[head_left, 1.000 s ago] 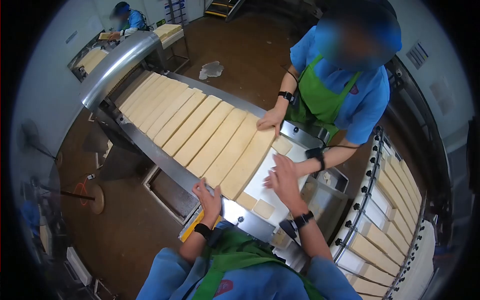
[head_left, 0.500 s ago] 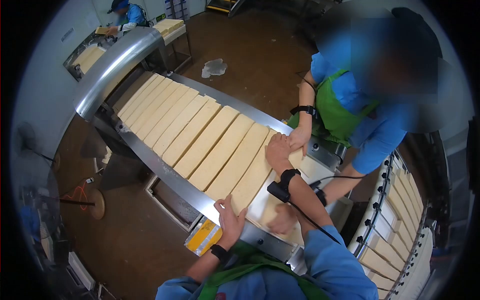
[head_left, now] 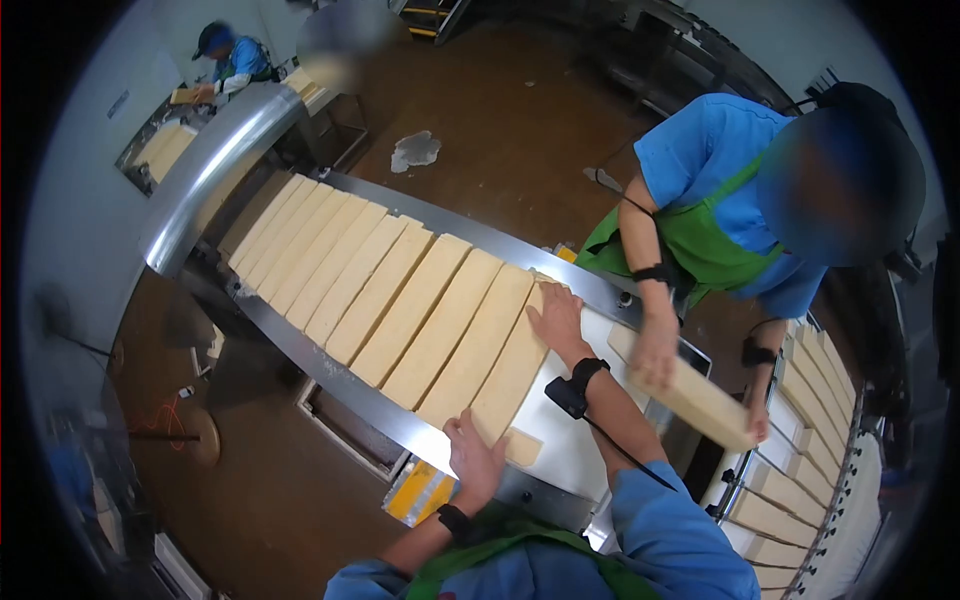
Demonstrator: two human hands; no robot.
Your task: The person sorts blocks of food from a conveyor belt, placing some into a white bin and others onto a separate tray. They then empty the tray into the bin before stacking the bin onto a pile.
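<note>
A row of long pale yellow slabs lies crosswise on the conveyor. My left hand (head_left: pixel 478 462) is closed on the near end of the last slab (head_left: pixel 510 375). At the far end of that slab, my right hand (head_left: pixel 558 322) has its fingers bent over the edge. Beside the row, a small flat offcut (head_left: pixel 523 447) rests on the white belt (head_left: pixel 570 425). The co-worker opposite holds another slab (head_left: pixel 700 398) in both hands above the gap to the second conveyor.
Metal side rails (head_left: pixel 460 225) edge the conveyor, and a curved steel hood (head_left: pixel 225 165) spans its far end. A second conveyor (head_left: pixel 745 500) carrying several slabs stands at the right. Another person (head_left: pixel 235 60) handles a slab at the back left.
The co-worker has lifted a slab off the belt end and swung it right, towards the second conveyor. This uncovers the offcut and white belt. My hands stay at the last slab's ends.
</note>
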